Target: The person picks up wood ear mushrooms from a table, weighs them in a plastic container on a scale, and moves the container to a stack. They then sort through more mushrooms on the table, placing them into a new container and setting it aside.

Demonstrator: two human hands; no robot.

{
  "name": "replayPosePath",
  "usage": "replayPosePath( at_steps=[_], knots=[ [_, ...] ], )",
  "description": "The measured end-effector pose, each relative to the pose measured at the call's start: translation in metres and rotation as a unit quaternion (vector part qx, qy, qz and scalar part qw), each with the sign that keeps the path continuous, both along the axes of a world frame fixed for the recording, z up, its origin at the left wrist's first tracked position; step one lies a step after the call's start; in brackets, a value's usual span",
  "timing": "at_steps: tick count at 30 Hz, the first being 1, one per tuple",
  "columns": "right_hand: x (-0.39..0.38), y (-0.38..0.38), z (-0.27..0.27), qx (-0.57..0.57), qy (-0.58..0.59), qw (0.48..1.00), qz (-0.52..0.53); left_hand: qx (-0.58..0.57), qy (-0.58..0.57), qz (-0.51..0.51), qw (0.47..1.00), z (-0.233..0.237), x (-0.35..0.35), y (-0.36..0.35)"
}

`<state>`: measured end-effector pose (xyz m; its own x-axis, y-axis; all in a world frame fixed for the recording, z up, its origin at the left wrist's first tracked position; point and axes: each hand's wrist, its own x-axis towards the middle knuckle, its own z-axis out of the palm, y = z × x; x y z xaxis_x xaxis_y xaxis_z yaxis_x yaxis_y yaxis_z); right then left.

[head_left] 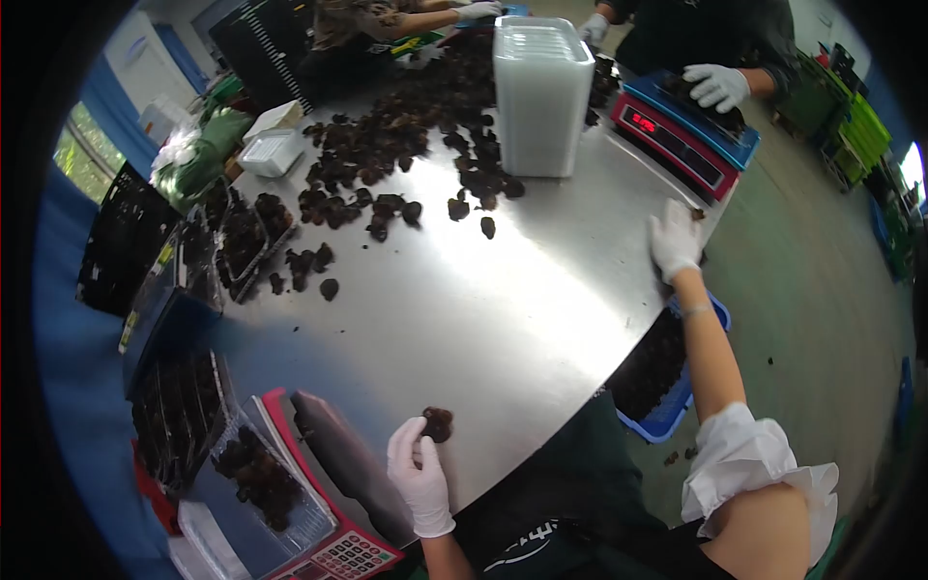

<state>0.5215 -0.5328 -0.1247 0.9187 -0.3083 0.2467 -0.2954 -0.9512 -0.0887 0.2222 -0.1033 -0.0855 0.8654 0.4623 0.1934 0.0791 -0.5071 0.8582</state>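
Observation:
My left hand, in a white glove, is at the near edge of the metal table, its thumb and forefinger closed on a dark brown piece. To its left a red scale bears a clear tray of dark pieces. My right hand, also gloved, reaches to the table's right edge, close below another red scale. A small brown piece shows by its fingertips; whether the fingers grip it cannot be made out.
A tall stack of clear trays stands near the back. Dark pieces lie scattered around it. Filled trays line the left side. A blue basket sits below the right edge. Two people work across the table.

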Motion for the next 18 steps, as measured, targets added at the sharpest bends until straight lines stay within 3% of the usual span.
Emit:
replayPosePath(
  at_steps=[3, 6, 8, 10, 12, 14, 16, 18],
  knots=[
    [-0.026, -0.054, -0.013, 0.003, -0.026, 0.997, -0.077, -0.020, 0.020, 0.005, 1.000, 0.010, 0.002, -0.004],
    [-0.053, -0.053, 0.011, -0.065, -0.095, 0.992, -0.057, -0.030, 0.045, 0.013, 0.998, 0.012, 0.005, -0.006],
    [-0.056, -0.021, 0.033, -0.016, -0.276, 0.953, 0.122, -0.046, 0.082, 0.026, 0.995, 0.016, 0.007, -0.006],
    [-0.045, 0.029, 0.056, 0.055, -0.256, 0.935, 0.241, 0.182, 0.038, 0.009, 0.983, 0.010, 0.006, -0.004],
    [-0.032, 0.094, 0.070, 0.101, -0.160, 0.907, 0.377, 0.220, 0.069, -0.012, 0.973, 0.015, 0.005, -0.005],
    [-0.006, 0.172, 0.082, 0.177, -0.132, 0.829, 0.513, 0.239, 0.120, -0.056, 0.962, 0.010, 0.004, -0.001],
    [0.041, 0.230, 0.089, 0.188, -0.129, 0.782, 0.581, 0.231, 0.129, -0.045, 0.963, 0.011, 0.008, -0.002],
    [0.116, 0.274, 0.072, 0.144, -0.178, 0.800, 0.554, 0.227, 0.125, -0.023, 0.966, 0.013, 0.011, -0.006]
  ],
)
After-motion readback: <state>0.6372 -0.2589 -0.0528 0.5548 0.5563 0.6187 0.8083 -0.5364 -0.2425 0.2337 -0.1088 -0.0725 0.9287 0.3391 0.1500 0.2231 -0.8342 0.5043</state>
